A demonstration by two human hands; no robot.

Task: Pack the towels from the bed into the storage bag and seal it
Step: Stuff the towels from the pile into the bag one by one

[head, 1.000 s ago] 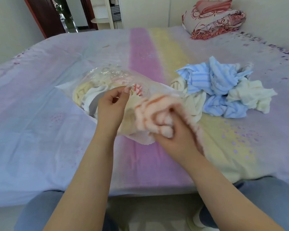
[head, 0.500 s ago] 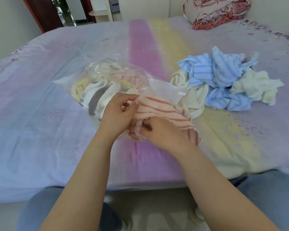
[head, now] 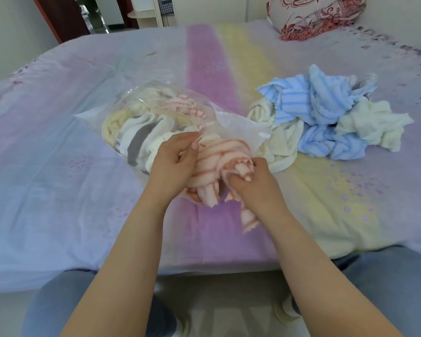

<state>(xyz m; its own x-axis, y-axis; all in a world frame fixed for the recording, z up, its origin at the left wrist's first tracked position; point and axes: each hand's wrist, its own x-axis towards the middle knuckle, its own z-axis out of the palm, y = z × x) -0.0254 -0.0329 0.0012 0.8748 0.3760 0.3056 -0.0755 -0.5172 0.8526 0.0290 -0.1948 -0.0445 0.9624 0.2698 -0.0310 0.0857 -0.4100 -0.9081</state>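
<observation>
I see one bag (head: pixel 238 128), both hands gripping one pink-striped towel (head: pixel 219 154) at its mouth: left hand (head: pixel 173 161), right hand (head: pixel 250 181); loose towels (head: pixel 326 117) piled toward the bed's (head: pixel 58 190) right edge, uncountable.

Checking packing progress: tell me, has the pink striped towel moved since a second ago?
Yes. The pink striped towel, gripped by the right hand, has gone leftward into the storage bag mouth, away from the blue towels.

A home bedroom: pastel-sheeted bed (head: pixel 83 166), folded quilt (head: pixel 314 15), doorway (head: pixel 100 13).
</observation>
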